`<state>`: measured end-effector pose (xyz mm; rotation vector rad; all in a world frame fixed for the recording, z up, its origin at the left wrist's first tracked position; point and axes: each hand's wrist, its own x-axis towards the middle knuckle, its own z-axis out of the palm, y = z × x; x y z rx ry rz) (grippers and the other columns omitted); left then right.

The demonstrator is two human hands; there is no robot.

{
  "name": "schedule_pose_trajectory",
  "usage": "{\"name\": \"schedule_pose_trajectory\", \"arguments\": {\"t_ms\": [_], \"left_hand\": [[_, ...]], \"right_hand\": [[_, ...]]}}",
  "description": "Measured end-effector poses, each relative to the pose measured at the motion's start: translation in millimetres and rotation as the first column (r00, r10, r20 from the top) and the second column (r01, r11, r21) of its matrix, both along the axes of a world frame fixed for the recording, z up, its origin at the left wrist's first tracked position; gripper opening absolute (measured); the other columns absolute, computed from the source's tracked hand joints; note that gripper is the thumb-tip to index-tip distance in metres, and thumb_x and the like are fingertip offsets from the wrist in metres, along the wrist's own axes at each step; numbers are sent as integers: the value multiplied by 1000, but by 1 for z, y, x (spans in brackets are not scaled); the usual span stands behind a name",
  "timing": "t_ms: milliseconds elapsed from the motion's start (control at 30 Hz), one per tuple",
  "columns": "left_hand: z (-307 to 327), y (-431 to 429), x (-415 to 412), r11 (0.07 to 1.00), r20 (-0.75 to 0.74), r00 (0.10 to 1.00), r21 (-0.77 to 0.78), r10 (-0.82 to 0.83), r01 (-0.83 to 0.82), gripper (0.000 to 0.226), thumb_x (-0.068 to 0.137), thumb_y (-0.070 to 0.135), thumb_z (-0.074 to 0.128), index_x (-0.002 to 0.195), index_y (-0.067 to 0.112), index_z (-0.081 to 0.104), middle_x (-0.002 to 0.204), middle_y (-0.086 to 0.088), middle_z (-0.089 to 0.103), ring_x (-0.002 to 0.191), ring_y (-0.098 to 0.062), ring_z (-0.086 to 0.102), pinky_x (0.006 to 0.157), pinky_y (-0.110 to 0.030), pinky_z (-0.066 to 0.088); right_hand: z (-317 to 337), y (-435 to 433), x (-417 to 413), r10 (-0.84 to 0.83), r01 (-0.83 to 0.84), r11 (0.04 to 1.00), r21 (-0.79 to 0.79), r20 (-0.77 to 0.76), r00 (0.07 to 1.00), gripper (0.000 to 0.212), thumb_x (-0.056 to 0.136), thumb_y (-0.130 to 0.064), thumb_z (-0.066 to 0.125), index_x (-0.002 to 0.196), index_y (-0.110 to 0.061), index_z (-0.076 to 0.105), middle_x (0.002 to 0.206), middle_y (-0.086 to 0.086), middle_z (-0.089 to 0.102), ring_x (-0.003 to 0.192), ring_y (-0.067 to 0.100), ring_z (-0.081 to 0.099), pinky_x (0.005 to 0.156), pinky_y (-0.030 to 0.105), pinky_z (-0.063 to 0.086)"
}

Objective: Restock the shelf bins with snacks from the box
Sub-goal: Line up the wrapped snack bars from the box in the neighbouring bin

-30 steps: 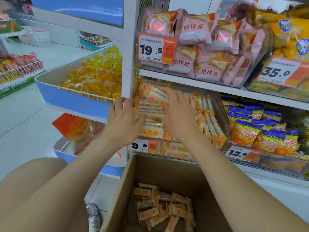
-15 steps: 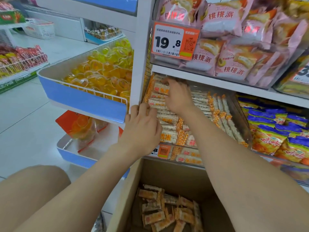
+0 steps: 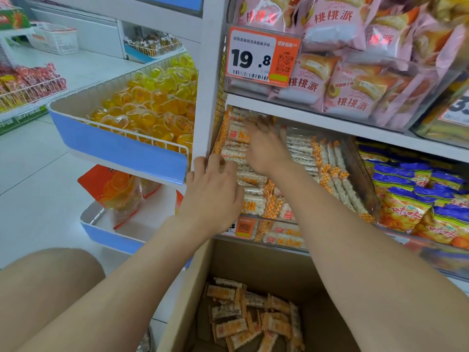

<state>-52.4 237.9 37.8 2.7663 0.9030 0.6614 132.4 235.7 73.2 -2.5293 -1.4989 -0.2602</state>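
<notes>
A clear shelf bin (image 3: 361,171) on the middle shelf holds several orange-and-white snack packs (image 3: 304,153) stacked in rows. My right hand (image 3: 265,146) lies flat on the packs at the bin's back left, fingers spread and blurred. My left hand (image 3: 213,194) rests at the bin's front left corner, fingers loosely bent over the packs' ends beside the white upright; I see no pack gripped. Below, an open cardboard box (image 3: 193,288) holds several more of the same snack packs (image 3: 253,316) at its bottom.
A white shelf upright (image 3: 208,80) stands left of the bin. Pink pastry bags (image 3: 337,72) fill the shelf above, behind a 19.8 price tag (image 3: 261,57). Blue-and-orange chip bags (image 3: 416,199) sit to the right. Yellow jelly cups (image 3: 152,105) fill a blue tray at left.
My right hand has slid further back and up over the stacked packs. My left hand has shifted up along the bin's left front corner. The view has moved closer to the shelf.
</notes>
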Motion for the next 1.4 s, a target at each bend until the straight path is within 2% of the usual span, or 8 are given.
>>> {"name": "schedule_pose_trajectory", "arguments": {"t_ms": [233, 433, 567, 667, 767, 933, 1233, 1400], "left_hand": [[2, -5, -10, 997, 45, 997, 49, 59, -61, 45, 101, 40, 35, 131, 15, 57, 132, -10, 55, 121, -37, 45, 91, -50, 42], [4, -44, -30, 959, 278, 935, 240, -218, 152, 9, 92, 22, 56, 97, 14, 53, 91, -4, 53, 86, -28, 48, 72, -43, 40], [-41, -91, -49, 933, -142, 923, -99, -358, 346, 9, 96, 34, 53, 97, 25, 49, 78, 6, 58, 71, -24, 61, 54, -37, 44], [-84, -109, -51, 919, -506, 769, -254, -391, 301, 14, 101, 42, 51, 102, 28, 53, 93, 5, 60, 83, -17, 62, 69, -39, 57], [-117, -108, -45, 858, -509, 744, -486, -434, 168, 27, 105, 48, 49, 123, 29, 57, 105, 5, 60, 91, -14, 63, 82, -39, 60], [-157, -103, -42, 851, -717, 485, -510, -500, 123, 31, 107, 31, 50, 135, 20, 56, 122, -5, 66, 104, -24, 67, 91, -40, 58], [-264, -135, -54, 767, -697, 431, -642, -573, -19, 29, 106, 29, 54, 130, 15, 61, 130, -9, 63, 107, -27, 65, 88, -35, 54], [-320, -159, -66, 698, -737, 141, -673, -661, -247, 42, 109, 31, 51, 147, 13, 51, 147, -10, 54, 128, -30, 57, 100, -39, 47]], "right_hand": [[4, -56, -41, -29, 58, 978, 203, -145, 989, 62, 99, -13, 49, 158, -2, 33, 159, 21, 42, 152, 38, 32, 125, 51, 28], [-1, -175, -113, 140, -11, 904, 427, -272, 952, 24, 98, -16, 53, 102, -23, 76, 88, -13, 69, 78, 2, 63, 73, 22, 51], [-56, -228, -130, 71, -24, 985, 172, -273, 960, 20, 91, -17, 56, 98, -24, 72, 94, -8, 67, 93, 12, 59, 84, 35, 54], [-88, -252, -131, 45, -36, 999, 33, -322, 946, 34, 96, -17, 57, 128, -23, 65, 126, -4, 63, 121, 14, 54, 106, 33, 49], [-110, -256, -112, 77, -101, 994, -49, -359, 930, 36, 97, -15, 55, 132, -23, 62, 129, -4, 59, 122, 14, 52, 107, 30, 46], [-158, -260, -73, -182, -149, 881, -448, -614, 768, 35, 99, -7, 48, 117, -23, 74, 119, 0, 70, 103, 16, 67, 86, 30, 57], [-286, -280, -98, -363, -215, 633, -743, -531, 766, 27, 100, -10, 51, 125, -12, 60, 129, 11, 60, 110, 31, 63, 94, 43, 58], [-334, -269, -121, -377, -350, 579, -737, -622, 687, 37, 98, -17, 65, 133, -11, 53, 130, 10, 54, 115, 31, 59, 88, 38, 52]]}}
